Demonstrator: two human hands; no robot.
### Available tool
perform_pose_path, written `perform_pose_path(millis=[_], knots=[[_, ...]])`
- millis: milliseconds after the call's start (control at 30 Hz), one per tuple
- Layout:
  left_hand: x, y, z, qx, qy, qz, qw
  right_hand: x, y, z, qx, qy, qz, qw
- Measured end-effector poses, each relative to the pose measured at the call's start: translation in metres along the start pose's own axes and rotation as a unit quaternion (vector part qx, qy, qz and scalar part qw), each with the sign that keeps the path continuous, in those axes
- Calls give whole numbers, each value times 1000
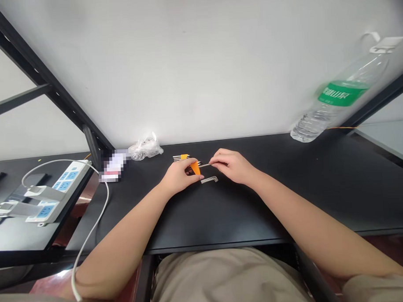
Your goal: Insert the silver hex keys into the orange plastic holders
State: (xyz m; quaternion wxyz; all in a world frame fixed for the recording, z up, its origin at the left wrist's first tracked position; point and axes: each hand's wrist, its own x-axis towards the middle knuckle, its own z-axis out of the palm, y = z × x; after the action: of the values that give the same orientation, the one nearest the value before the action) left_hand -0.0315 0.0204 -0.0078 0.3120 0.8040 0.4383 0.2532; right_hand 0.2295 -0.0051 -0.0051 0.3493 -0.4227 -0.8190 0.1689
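My left hand (pixel 180 174) is closed around an orange hex key holder (pixel 195 168) near the middle of the black table. Beyond my left fingers, several metal keys and another bit of orange (pixel 184 157) show; whether this belongs to the same holder I cannot tell. My right hand (pixel 233 165) pinches the end of a thin metal hex key (pixel 206 165), whose other end meets the orange holder. On the tabletop just below the hands lie a few loose L-shaped hex keys (pixel 209 180), side by side.
A large water bottle (pixel 343 93) with a green label stands at the back right. A crumpled clear plastic bag (pixel 145 147) lies by the wall. At left are a white power strip (pixel 62 189) with plugs and a white cable (pixel 102 207) hanging over the black table's (pixel 224 225) edge.
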Motion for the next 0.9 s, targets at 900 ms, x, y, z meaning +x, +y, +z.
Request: perform_pose_path(millis=[900], knots=[[1,1,1,47,-13,44,998,-2,14,-7,-47,-187,59,979]])
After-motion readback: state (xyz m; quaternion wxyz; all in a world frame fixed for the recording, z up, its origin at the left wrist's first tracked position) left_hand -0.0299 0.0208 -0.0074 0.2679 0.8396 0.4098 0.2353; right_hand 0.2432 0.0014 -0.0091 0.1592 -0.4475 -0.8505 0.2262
